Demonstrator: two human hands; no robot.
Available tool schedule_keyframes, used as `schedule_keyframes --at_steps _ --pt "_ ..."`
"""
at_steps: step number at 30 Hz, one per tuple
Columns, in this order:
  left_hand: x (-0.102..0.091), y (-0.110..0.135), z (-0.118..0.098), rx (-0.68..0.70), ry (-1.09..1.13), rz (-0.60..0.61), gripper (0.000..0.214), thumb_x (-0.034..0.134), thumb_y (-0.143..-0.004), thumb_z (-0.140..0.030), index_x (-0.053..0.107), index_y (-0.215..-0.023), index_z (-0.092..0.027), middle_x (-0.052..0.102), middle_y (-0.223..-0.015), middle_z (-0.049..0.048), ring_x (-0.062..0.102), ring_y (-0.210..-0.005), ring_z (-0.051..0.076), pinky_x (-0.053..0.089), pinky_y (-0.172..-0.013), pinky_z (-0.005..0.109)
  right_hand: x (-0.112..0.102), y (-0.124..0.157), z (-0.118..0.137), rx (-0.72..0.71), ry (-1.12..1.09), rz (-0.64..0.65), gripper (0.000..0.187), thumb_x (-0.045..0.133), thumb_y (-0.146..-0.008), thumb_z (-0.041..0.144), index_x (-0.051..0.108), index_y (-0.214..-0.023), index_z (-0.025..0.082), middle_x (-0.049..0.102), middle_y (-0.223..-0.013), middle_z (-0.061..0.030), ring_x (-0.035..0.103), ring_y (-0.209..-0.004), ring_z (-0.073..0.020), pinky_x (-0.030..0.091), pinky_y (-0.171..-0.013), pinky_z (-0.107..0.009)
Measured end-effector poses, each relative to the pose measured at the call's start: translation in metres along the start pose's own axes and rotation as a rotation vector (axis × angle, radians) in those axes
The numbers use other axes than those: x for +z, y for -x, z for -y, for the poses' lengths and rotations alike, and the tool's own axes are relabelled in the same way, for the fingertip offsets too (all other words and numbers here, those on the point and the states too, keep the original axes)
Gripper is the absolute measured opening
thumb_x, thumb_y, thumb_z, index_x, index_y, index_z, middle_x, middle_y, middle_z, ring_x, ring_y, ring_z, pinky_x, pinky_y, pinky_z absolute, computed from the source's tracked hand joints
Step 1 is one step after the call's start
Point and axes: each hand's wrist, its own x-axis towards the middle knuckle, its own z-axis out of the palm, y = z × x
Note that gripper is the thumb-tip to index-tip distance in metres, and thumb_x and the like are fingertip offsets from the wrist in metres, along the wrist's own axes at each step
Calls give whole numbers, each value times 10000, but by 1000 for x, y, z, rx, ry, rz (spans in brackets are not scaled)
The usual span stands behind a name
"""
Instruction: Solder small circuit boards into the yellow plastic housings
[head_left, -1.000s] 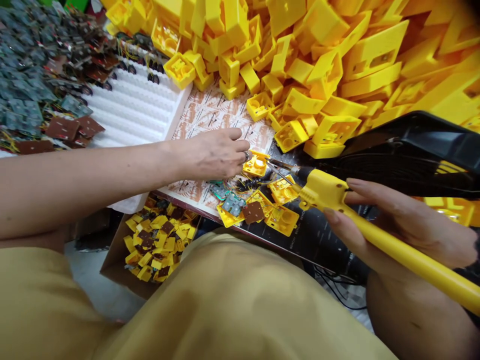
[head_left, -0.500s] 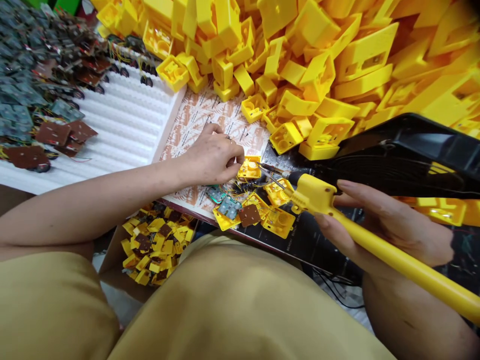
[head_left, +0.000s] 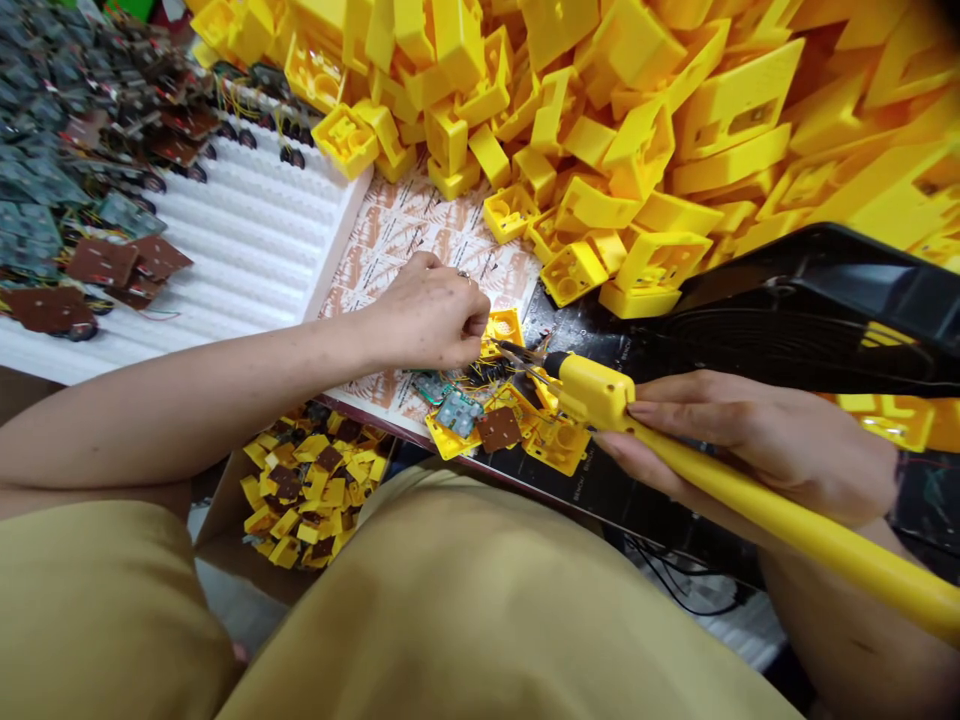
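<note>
In the head view, my right hand (head_left: 757,430) grips a yellow soldering iron (head_left: 600,390), its long handle running to the lower right. The metal tip points left, at a small yellow plastic casing (head_left: 504,328) with wires in it. Beside that casing, my left hand (head_left: 439,315) is closed, fingers curled down; its fingertips are hidden, so what they pinch does not show. Just below lie a grey-green circuit board (head_left: 459,412) and a brown circuit board (head_left: 499,430), resting on open yellow casings (head_left: 556,442) with thin wires around them.
A large heap of yellow casings (head_left: 585,140) fills the back. Wired circuit boards (head_left: 75,150) pile up on a ridged white foam sheet (head_left: 240,220) at left. A black fan-like unit (head_left: 795,290) stands at right. Below the table edge, a box (head_left: 221,515) holds finished-looking yellow pieces (head_left: 315,490).
My right hand has brought the soldering iron left and slightly down, so its tip reaches closer to my left fingers and the casing. My left hand has barely moved.
</note>
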Motion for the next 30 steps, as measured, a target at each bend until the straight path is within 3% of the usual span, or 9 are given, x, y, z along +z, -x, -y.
schedule_keyframes --at_steps 5,14,22,26,28,30 --pt "-4 -2 -2 10 -43 23 178 538 -782 -274 689 -762 -183 696 -769 24 584 -779 180 313 -921 423 -3 -16 0 -214 -36 -59 150 693 -873 260 562 -833 202 662 -668 -15 649 -607 -74 531 -571 -135" --pt "-10 -10 -7 18 -100 88 159 556 -762 -268 695 -764 -191 690 -753 15 598 -793 186 328 -902 405 -20 -33 -11 -369 -47 83 269 757 -718 55 616 -906 186 676 -781 0 654 -717 -103 555 -677 -223" --pt "-14 -11 -9 10 -127 113 166 555 -756 -279 696 -758 -191 678 -728 6 599 -776 174 333 -912 403 -22 -37 -9 -352 -44 71 203 728 -771 88 613 -904 191 665 -783 13 646 -717 -96 540 -666 -222" --pt "-15 -12 -10 13 -147 118 165 558 -748 -277 700 -743 -193 672 -712 8 607 -782 181 341 -910 397 -23 -40 -10 -341 -59 114 167 707 -806 128 583 -875 215 643 -752 25 630 -674 -110 510 -584 -255" --pt "-15 -13 -11 22 -147 114 150 567 -735 -268 698 -727 -195 670 -698 9 610 -772 183 351 -899 394 -29 -38 -12 -286 -44 104 122 702 -826 189 594 -852 239 653 -743 29 639 -671 -112 518 -594 -260" --pt "-15 -13 -11 37 -145 100 128 577 -718 -255 690 -703 -197 656 -664 4 608 -756 181 364 -882 385 -34 -31 -13 -136 9 34 100 709 -830 285 611 -812 274 661 -719 41 659 -681 -120 537 -620 -263"
